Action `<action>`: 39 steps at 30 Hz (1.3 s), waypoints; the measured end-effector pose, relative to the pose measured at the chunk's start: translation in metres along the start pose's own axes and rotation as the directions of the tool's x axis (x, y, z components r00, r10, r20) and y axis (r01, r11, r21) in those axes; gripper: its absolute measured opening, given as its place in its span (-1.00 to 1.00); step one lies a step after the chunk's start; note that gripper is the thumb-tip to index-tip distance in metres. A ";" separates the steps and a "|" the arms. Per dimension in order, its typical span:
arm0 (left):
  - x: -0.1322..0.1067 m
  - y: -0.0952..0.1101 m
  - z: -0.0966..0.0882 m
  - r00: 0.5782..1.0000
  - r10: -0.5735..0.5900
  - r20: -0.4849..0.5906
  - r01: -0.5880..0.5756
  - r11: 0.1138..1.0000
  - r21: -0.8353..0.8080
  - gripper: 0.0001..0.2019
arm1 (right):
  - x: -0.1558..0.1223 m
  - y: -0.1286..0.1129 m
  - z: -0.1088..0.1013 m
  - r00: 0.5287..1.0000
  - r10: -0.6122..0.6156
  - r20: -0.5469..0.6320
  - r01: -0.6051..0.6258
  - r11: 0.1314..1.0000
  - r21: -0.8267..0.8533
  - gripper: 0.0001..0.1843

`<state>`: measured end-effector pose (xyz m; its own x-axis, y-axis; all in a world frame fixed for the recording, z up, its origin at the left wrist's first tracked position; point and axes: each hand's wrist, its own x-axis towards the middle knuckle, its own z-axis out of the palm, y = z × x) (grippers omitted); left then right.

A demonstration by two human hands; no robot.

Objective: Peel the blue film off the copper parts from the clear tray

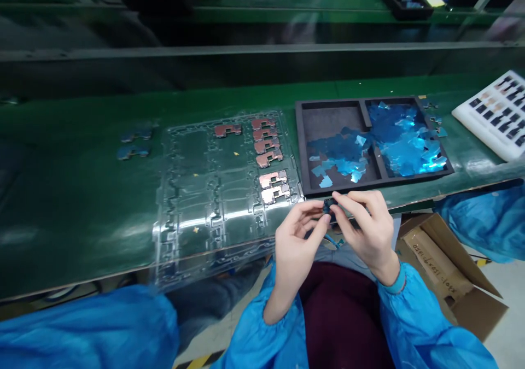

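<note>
Both forearms rise from blue sleeves, the left sleeve [262, 339] and right sleeve [414, 317] angled inward so the wrists converge above the lap. The left hand [297, 243] is turned with its fingers reaching rightward; the right hand [365, 229] reaches leftward and slightly down. Left thumb and forefinger pinch a small dark part [329, 206] from one side, the remaining left fingers [305, 216] loosely spread. Right fingertips [348, 205] press on it from the other side, held close together. The part is mostly hidden by the fingers, so its long axis and pointing direction cannot be told. A thin blue strand [331, 241] hangs below it.

Landmark: black foam tray [298, 139]. The pinched part is just below the tray's near edge, almost touching it. The tray holds loose blue film pieces [404, 139]. Just left of the tray lies a clear plastic blister tray [184, 177] with copper-coloured parts [266, 156] in its cells. Farther left, two dark blue parts [135, 142] lie on the green belt [61, 194]. Right of the tray sits a white tray [496, 117]. A cardboard box [435, 259] stands below and right of it.
</note>
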<state>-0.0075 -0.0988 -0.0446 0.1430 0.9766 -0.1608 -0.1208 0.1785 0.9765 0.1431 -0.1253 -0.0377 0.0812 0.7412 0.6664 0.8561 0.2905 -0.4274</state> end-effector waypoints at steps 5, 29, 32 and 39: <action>0.000 0.006 -0.003 0.996 -0.065 0.068 0.072 0.992 -0.108 -0.76 | -0.003 0.003 -0.001 0.996 -0.073 -0.047 0.074 0.997 0.019 -0.40; 0.013 0.002 -0.010 0.934 -0.305 0.187 0.358 0.806 -0.471 -0.60 | -0.028 0.027 -0.018 0.937 -0.337 0.096 0.337 0.941 0.016 -0.77; 0.017 0.004 -0.008 0.942 -0.314 0.121 0.331 0.807 -0.489 -0.56 | -0.030 0.031 -0.018 0.932 -0.353 0.081 0.349 0.935 0.053 -0.75; 0.023 -0.001 -0.008 0.968 -0.181 -0.174 0.081 0.881 -0.467 -0.58 | -0.018 0.030 -0.005 0.975 -0.019 -0.222 0.064 0.978 0.197 -0.62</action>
<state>-0.0118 -0.0752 -0.0503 -0.0102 0.9339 -0.3574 -0.5532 0.2925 0.7800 0.1702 -0.1332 -0.0598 0.1760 0.5830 0.7931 0.7425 0.4503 -0.4958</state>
